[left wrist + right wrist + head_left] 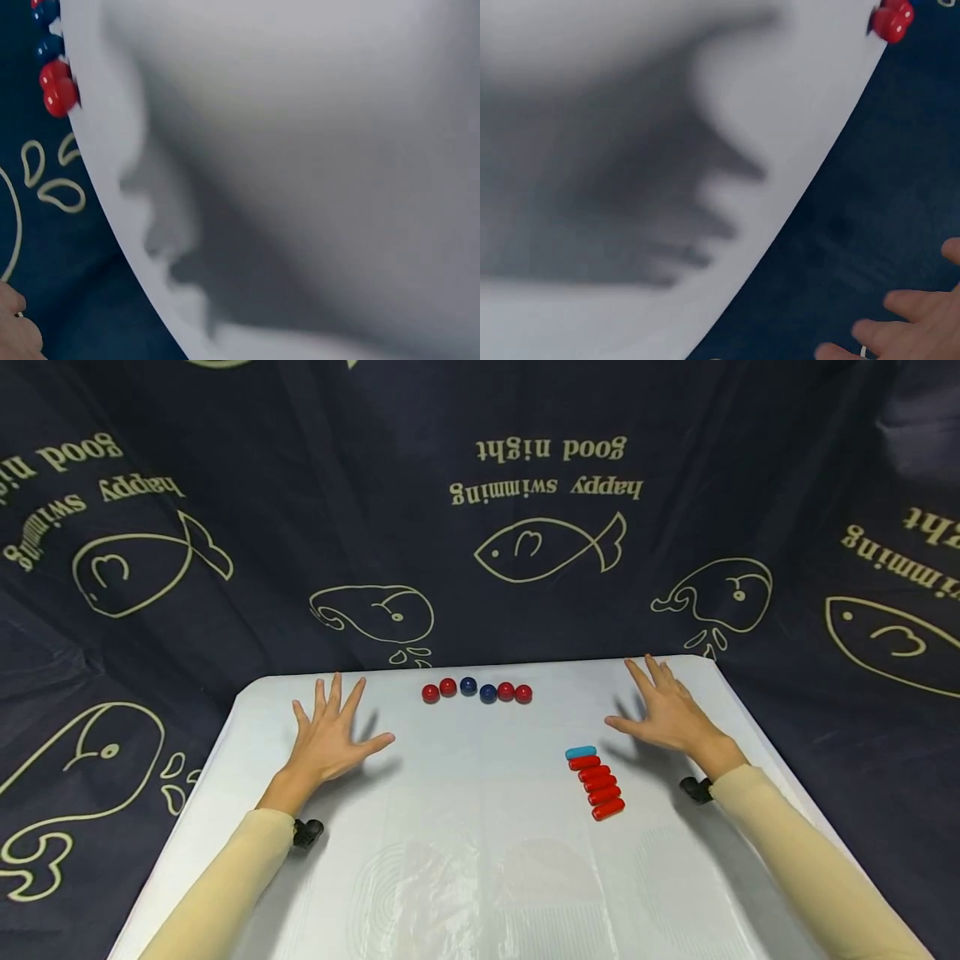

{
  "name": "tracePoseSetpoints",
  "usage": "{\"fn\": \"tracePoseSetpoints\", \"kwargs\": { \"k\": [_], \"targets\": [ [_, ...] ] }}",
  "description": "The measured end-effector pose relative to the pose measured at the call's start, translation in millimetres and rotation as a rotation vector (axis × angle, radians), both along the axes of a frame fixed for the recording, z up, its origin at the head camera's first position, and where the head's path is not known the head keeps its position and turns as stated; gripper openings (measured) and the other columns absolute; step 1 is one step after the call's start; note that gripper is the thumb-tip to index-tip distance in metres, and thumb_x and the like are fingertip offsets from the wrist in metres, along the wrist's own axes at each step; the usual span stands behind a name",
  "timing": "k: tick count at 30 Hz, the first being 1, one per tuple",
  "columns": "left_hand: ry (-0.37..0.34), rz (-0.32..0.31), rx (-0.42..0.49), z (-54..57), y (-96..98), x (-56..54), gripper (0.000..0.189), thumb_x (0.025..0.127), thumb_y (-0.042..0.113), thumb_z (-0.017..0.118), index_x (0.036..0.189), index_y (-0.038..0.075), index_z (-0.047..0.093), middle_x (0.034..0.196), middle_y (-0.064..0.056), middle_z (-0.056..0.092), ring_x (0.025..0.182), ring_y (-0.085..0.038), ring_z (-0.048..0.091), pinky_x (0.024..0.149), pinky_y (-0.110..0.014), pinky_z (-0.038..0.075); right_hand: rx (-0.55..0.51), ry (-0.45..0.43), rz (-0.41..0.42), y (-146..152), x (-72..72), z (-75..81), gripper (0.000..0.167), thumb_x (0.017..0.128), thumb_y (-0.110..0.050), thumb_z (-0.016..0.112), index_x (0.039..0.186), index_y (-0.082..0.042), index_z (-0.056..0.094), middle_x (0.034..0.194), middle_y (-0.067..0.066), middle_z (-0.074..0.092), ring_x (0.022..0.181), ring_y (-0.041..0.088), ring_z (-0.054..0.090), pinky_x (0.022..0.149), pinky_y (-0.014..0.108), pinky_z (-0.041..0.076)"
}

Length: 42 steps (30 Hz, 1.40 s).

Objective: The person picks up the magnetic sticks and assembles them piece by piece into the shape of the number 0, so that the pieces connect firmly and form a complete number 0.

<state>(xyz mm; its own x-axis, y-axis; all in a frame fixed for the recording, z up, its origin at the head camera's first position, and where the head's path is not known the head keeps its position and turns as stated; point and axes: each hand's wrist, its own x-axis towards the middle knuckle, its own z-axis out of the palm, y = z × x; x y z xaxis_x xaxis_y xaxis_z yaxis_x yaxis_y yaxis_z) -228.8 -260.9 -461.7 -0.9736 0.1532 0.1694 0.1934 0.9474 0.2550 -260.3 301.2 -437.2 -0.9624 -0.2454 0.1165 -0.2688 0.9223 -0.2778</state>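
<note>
Fingers [356, 695] spread wide, holding nothing, left hand [326, 745] and right hand [670, 714] hover well apart with room between. Near the right, five red cylinders [603, 795] and one blue cylinder [581, 752] form a column. Four red balls [506, 692] and two navy balls [488, 694] line the far edge of the desk [480, 768]; its near edge is cut off.

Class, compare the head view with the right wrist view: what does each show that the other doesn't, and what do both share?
Only the head view: the left hand, blue stick and red sticks.
Only the right wrist view: no extra object, just a closer, larger hand shadow.
Both: the right hand, some red balls, white table and dark cloth.
</note>
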Motion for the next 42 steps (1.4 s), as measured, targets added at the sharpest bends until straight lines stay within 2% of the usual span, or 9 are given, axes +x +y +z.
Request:
{"fn": "tracePoseSetpoints", "kwargs": {
  "k": [5,9,13,18,21,28,34,38,42],
  "targets": [
    [-0.019,-0.026,0.047,2.0,26.8,4.7,0.114,0.080,0.085,0.058,0.167,0.030,0.011,0.174,-0.013,-0.003,0.158,-0.044,-0.008,0.114,-0.080,0.000,-0.128,-0.110,0.079,-8,6.1,-5.5,0.108,0.086,-0.062,0.074,0.165,-0.013,0.017,0.165,0.028,0.023,0.148,0.050,0.029,0.114,0.071,0.029],
    [-0.030,-0.057,0.083,1.5,51.6,8.5,0.113,0.080,0.086,0.058,0.167,0.032,0.011,0.174,-0.012,0.000,0.159,-0.042,-0.005,0.116,-0.077,0.011,-0.220,-0.190,0.114,-14,9.6,-13.6,0.101,0.089,-0.053,0.075,0.163,-0.010,0.022,0.160,0.026,0.032,0.143,0.045,0.038,0.112,0.068,0.034],
    [-0.042,-0.090,0.129,-1.5,76.0,13.1,0.112,0.080,0.087,0.057,0.166,0.030,0.015,0.174,-0.011,0.005,0.159,-0.042,0.003,0.115,-0.073,0.025,-0.260,-0.225,0.138,-20,12.0,-24.7,0.089,0.091,-0.044,0.076,0.159,-0.008,0.033,0.147,0.025,0.049,0.129,0.044,0.052,0.106,0.063,0.042],
    [-0.067,-0.139,0.180,-6.6,105.3,16.7,0.109,0.080,0.087,0.056,0.166,0.036,0.013,0.174,-0.003,0.009,0.158,-0.040,0.018,0.108,-0.070,0.039,-0.274,-0.258,0.180,-22,16.0,-36.7,0.072,0.094,-0.036,0.075,0.153,-0.007,0.045,0.136,0.022,0.059,0.116,0.037,0.058,0.100,0.057,0.048],
    [-0.070,-0.172,0.192,-11.3,122.7,17.0,0.107,0.080,0.088,0.055,0.165,0.039,0.012,0.173,-0.001,0.016,0.156,-0.037,0.025,0.107,-0.068,0.041,-0.304,-0.262,0.209,-20,17.8,-41.4,0.060,0.095,-0.027,0.074,0.146,-0.006,0.053,0.129,0.018,0.063,0.109,0.031,0.060,0.096,0.051,0.050],
    [-0.095,-0.225,0.244,-18.0,163.5,22.0,0.104,0.080,0.085,0.058,0.164,0.042,0.015,0.166,0.000,0.036,0.153,-0.029,0.035,0.110,-0.062,0.042,-0.343,-0.297,0.242,-22,16.2,-46.9,0.034,0.097,-0.017,0.072,0.128,-0.005,0.069,0.102,0.002,0.067,0.091,0.018,0.058,0.081,0.028,0.050],
    [-0.108,-0.255,0.280,-23.0,192.4,24.9,0.101,0.081,0.083,0.059,0.164,0.043,0.015,0.157,-0.004,0.049,0.143,-0.023,0.049,0.106,-0.056,0.048,-0.326,-0.334,0.227,-24,17.2,-49.1,0.023,0.098,-0.017,0.070,0.118,-0.007,0.074,0.109,0.004,0.071,0.093,0.017,0.060,0.081,0.026,0.052],
    [-0.126,-0.265,0.307,-26.2,205.2,26.8,0.099,0.081,0.083,0.059,0.163,0.046,0.016,0.152,-0.006,0.055,0.136,-0.025,0.056,0.105,-0.054,0.050,-0.309,-0.345,0.219,-26,15.8,-48.8,0.022,0.099,-0.017,0.068,0.118,-0.007,0.075,0.113,0.006,0.072,0.095,0.018,0.061,0.084,0.028,0.052],
    [-0.124,-0.268,0.324,-30.0,213.7,27.8,0.098,0.082,0.081,0.060,0.163,0.043,0.020,0.153,-0.003,0.055,0.135,-0.025,0.057,0.106,-0.051,0.049,-0.284,-0.357,0.217,-29,11.4,-48.6,0.024,0.100,-0.019,0.067,0.119,-0.006,0.074,0.115,0.009,0.072,0.096,0.019,0.061,0.085,0.032,0.053]
  ]
}}
